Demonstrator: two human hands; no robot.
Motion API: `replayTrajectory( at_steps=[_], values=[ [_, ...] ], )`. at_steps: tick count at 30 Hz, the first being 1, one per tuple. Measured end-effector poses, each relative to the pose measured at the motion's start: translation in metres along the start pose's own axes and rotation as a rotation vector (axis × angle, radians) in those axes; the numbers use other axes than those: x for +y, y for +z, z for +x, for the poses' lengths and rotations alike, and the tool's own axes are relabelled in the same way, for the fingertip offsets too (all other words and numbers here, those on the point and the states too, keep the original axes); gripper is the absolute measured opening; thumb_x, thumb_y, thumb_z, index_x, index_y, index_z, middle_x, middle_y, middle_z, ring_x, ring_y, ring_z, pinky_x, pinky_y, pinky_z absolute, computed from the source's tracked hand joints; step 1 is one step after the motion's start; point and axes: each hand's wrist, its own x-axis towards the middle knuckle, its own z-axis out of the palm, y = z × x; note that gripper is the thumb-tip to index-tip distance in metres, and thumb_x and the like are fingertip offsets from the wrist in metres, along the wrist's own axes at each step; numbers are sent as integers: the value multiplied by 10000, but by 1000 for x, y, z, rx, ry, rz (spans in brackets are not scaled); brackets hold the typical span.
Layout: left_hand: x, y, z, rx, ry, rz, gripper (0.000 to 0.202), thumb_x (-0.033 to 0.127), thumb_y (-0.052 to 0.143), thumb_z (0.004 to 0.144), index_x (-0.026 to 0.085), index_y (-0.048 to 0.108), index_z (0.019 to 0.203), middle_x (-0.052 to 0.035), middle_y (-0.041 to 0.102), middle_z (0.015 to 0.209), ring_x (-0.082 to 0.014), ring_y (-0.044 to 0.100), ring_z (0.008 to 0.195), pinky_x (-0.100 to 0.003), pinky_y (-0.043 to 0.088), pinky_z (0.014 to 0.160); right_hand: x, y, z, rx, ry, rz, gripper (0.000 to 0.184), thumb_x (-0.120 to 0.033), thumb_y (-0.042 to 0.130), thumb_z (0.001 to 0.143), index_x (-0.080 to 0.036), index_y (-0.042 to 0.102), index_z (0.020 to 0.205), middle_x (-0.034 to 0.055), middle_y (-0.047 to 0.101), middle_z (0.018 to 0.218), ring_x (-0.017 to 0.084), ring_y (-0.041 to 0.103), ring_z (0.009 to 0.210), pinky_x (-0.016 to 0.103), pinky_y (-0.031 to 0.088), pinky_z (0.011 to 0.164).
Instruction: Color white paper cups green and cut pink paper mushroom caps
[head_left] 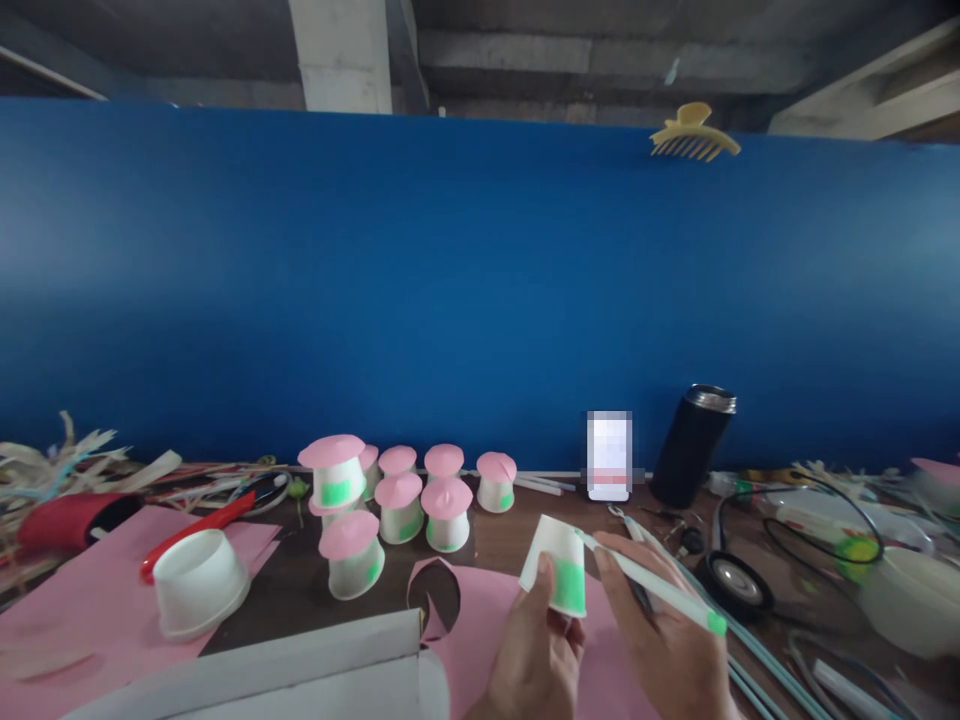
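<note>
While my left hand [536, 650] pinches the white cup [559, 570], upside down, just above the pink paper [480, 605] on the bench [502, 545], I see the fingers of my right hand [667, 650] pressed around the marker [660, 590], its tip touching the cup's green patch.

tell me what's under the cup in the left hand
The cup, held in the left hand, hangs over a pink paper sheet with a round hole cut out. That hand and the right hand, holding a pen, cover part of the sheet.
</note>
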Motion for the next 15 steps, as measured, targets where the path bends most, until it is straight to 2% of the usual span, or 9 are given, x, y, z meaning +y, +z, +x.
replayTrajectory(
  at_steps=[5,12,15],
  values=[
    [-1,0,0,-12,39,17,295,419,747,735,163,627,817,15,522,613,-116,487,583,-252,377,578,-2,0,1,10,-10,-22,143,-249,601,878,-238,654,1011,34,714,954,213,661,904,342,524,810],
    [-2,-2,0,-32,65,55,316,436,767,706,163,636,795,11,534,621,-132,511,641,-262,381,626,-3,1,2,12,-31,-50,140,-251,598,878,-236,661,1002,29,727,932,211,672,868,345,526,796],
    [-2,-2,0,-45,65,63,333,434,778,691,173,645,849,-11,590,693,-152,536,686,-274,383,652,-3,1,3,5,-38,-57,142,-255,596,878,-231,661,1002,31,728,934,215,673,875,349,526,798]
  ],
)
